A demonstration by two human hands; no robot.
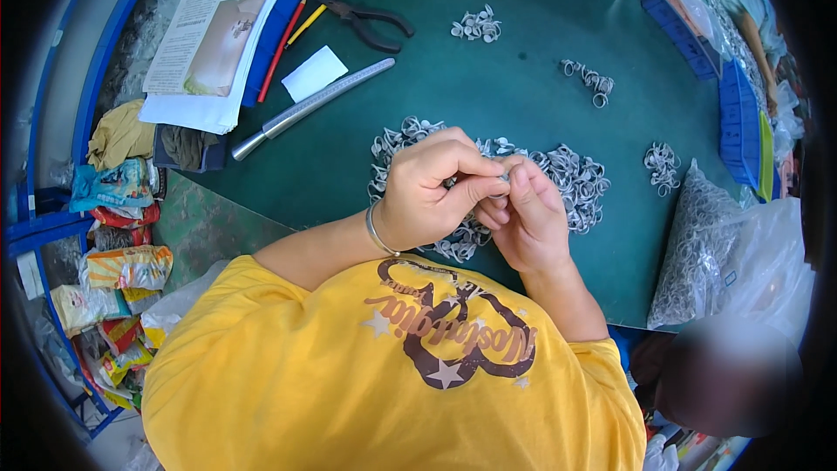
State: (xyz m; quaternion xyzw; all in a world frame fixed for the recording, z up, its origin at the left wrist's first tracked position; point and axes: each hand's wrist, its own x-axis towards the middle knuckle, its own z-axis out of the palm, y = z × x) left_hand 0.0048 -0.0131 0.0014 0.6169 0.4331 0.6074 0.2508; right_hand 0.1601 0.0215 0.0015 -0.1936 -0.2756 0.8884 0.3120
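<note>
My left hand (436, 185), with a metal bangle (377, 228) on its wrist, meets my right hand (538, 222) over the green table. Both hands pinch a small silver-grey ring (504, 177) between thumbs and fingertips. Most of that ring is hidden by the fingers. Beneath and around my hands lies a large pile of similar grey rings (575, 185), partly covered by them. Smaller clusters of rings lie farther off: one at the far middle (477, 24), one at the far right (593, 81), one near the right edge (663, 166).
Left on the green table (514, 78) lie a tapered metal ring mandrel (323, 105), white paper (315, 75), pliers (366, 22), red (281, 52) and yellow (305, 26) pencils and newspapers (214, 26). A bag of rings (697, 249) and blue bins (739, 126) stand right. Behind it sits another person (728, 375).
</note>
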